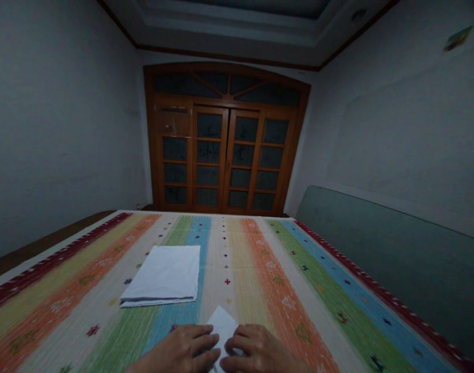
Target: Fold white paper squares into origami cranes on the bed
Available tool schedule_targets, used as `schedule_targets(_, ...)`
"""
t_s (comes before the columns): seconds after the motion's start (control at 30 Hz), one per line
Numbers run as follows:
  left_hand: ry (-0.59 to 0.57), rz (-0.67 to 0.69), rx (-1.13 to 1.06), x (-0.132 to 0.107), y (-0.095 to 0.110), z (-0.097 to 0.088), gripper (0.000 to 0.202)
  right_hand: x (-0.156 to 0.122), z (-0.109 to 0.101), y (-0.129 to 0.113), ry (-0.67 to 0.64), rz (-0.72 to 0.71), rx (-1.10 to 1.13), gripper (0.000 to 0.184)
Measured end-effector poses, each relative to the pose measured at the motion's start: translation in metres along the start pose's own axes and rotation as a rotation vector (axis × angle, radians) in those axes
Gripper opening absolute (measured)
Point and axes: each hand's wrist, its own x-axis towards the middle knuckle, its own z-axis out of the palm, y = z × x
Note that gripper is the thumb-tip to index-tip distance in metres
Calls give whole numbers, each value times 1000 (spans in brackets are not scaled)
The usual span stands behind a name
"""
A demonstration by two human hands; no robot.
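A small piece of white paper [220, 322], folded to a point at its far end, lies at the near edge of the view. From the left, my left hand [186, 348] presses its bent fingers onto the paper's side. My right hand [256, 348] does the same from the right, fingers curled, close to the left fingertips. The paper's lower part is hidden by the hands and the frame edge. Farther off to the left, a stack of white sheets [165, 273] rests flat, touched by neither hand.
A striped, patterned cloth [276, 290] covers the bed-like surface. A pale green panel [377, 243] stands along the right side by the wall. Beyond the far edge are wooden doors with glass panes [225, 155].
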Motion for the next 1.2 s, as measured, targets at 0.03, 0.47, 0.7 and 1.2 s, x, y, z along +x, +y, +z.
schedule_targets(0.03, 10, 7, 1, 0, 0, 1, 32, -1, 2, 1, -16, -1, -24, 17)
schedule_targets(0.47, 226, -72, -145, 1, -5, 14, 25, 5, 1, -1, -83, -11, -215, 26)
schedule_targets(0.7, 457, 7, -127, 1, -14, 36, 25, 1, 17, 6, 101, -135, -297, 32)
schedule_targets(1.2, 307, 14, -202, -2, -22, 44, 23, 10, 7, -4, 74, -138, -354, 28)
